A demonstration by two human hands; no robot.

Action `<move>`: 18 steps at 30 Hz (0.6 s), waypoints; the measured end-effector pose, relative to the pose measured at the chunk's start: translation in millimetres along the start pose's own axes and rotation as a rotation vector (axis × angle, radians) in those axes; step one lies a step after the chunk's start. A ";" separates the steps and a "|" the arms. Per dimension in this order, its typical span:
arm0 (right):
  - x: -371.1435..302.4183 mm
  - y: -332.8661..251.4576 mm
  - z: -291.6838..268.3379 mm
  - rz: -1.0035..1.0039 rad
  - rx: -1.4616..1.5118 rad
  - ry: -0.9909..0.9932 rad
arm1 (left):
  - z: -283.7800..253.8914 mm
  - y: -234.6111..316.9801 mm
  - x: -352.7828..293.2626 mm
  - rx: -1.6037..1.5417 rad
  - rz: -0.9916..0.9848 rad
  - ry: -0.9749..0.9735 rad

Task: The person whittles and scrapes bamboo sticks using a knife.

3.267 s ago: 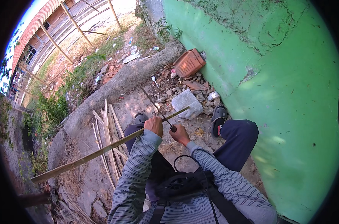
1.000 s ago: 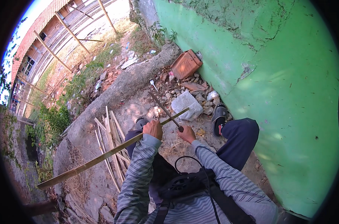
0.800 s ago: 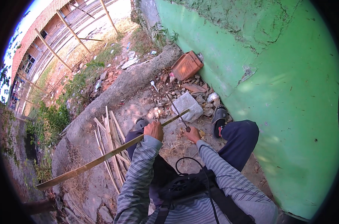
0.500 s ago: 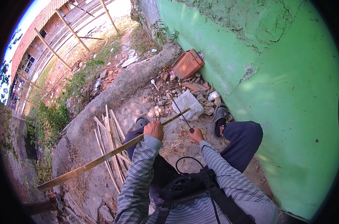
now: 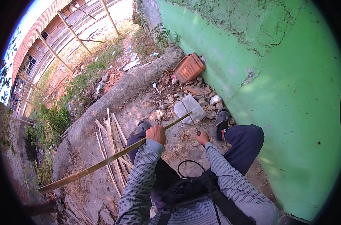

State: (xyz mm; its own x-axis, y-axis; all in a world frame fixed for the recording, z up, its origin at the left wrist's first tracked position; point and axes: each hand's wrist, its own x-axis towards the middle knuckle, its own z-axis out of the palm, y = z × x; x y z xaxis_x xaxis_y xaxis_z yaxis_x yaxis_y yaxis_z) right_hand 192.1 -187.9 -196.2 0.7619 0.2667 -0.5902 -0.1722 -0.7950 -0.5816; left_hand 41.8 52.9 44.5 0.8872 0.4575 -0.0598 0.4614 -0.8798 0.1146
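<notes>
My left hand is closed around a long split bamboo strip, which slants from the lower left up to a pale stone block. In my right hand is the handle of a knife with a narrow blade. The blade crosses the bamboo close to its far end, over the block. Whether the strip's tip rests on the block or hangs just above it, I cannot tell. Left of my left hand, several pale bamboo strips lie in a loose pile on the ground.
A green wall stands close on my right. An orange clay tile leans against it beside rubble and a white plastic spoon. A raised concrete ridge runs across ahead. My shoes flank the block, and fibre shavings litter the ground.
My right hand has drawn the knife slightly right and back toward me, so its blade crosses the bamboo nearer the tip. My left hand and the strip have barely moved.
</notes>
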 end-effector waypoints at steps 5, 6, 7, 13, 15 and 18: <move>-11.0 -8.3 8.4 -0.082 -0.019 0.094 | -1.8 0.6 0.8 0.009 -0.015 -0.052; -15.1 -14.0 11.5 -0.086 -0.018 0.082 | -0.3 -3.0 -2.0 0.007 -0.011 -0.025; -21.7 -21.4 14.9 -0.102 -0.028 0.051 | 1.8 -10.0 -7.3 0.006 -0.017 -0.001; 13.4 11.0 -1.6 -0.024 -0.094 0.095 | 3.9 -4.4 -2.6 0.000 -0.008 -0.008; 12.6 9.0 0.4 -0.021 -0.084 0.051 | 3.2 -10.3 -6.8 -0.004 -0.026 -0.017; 19.7 15.3 2.3 0.036 -0.049 0.094 | -3.1 0.2 1.6 -0.020 -0.008 -0.036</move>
State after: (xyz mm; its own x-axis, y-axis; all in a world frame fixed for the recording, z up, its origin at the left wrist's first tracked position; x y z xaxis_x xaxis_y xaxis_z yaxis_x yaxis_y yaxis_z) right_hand 203.1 -193.5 -218.1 0.8117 0.1871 -0.5533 -0.1711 -0.8296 -0.5315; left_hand 43.3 53.8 47.5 0.8833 0.4589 -0.0960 0.4683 -0.8734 0.1338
